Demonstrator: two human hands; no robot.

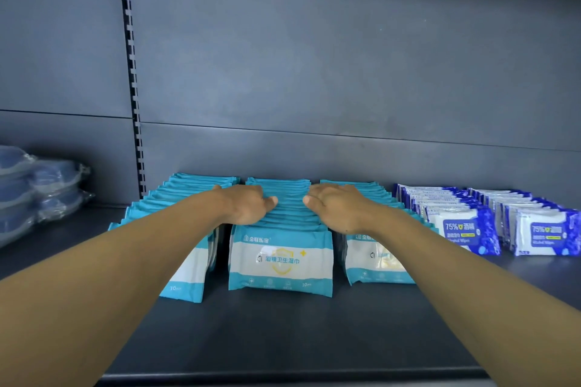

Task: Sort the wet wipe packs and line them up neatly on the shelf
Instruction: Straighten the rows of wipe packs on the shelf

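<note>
Three rows of teal-and-white wet wipe packs stand upright on the dark shelf (283, 330): a left row (188, 280), a middle row (280, 261) and a right row (374, 264). Two rows of blue-and-white packs (465, 229) (547, 234) stand to the right. My left hand (248, 203) rests on the left side of the middle row's top edges, fingers curled down between the rows. On the row's right side lies my right hand (333, 204) in the same way. The fingertips are hidden between the rows.
Stacked blue bowls in clear plastic wrap (34, 192) sit at the far left of the shelf. A slotted upright (133, 82) runs up the grey back panel. The shelf's front edge (283, 375) is near me.
</note>
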